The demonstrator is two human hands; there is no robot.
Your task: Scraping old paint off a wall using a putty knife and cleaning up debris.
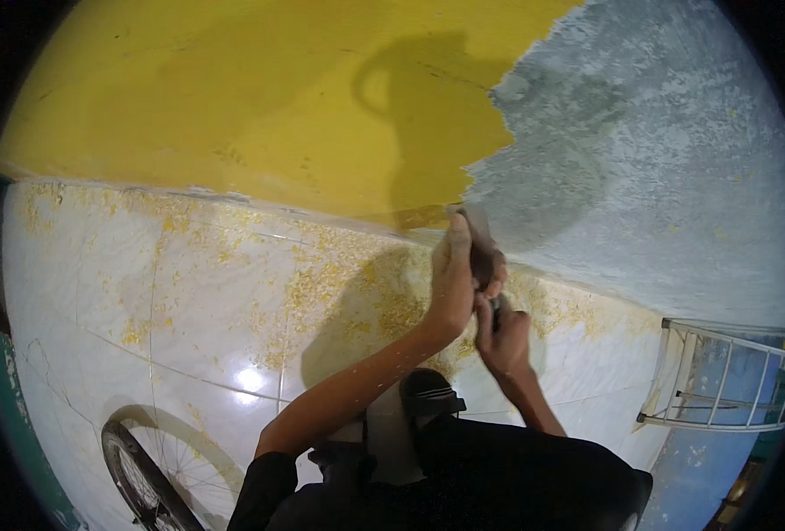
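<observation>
A scraper [478, 232] with a flat, greyish blade, smeared by motion, meets the wall low down where yellow paint [313, 115] borders bare grey plaster [640, 150]. My left hand [451, 281] is closed around the blade part, thumb along its near face and fingertips showing on the far side. Just below and to the right, my right hand [505, 341] is wrapped round the dark handle, which is mostly hidden by the fingers. The paint edge runs jagged from the upper middle down to the blade.
Yellow paint flakes [321, 283] litter the white tiled floor [215, 341] along the wall's foot. A bicycle wheel [136, 469] stands at lower left. To the right is a white metal rack [719, 380]. My sandalled foot [429, 394] is below my hands.
</observation>
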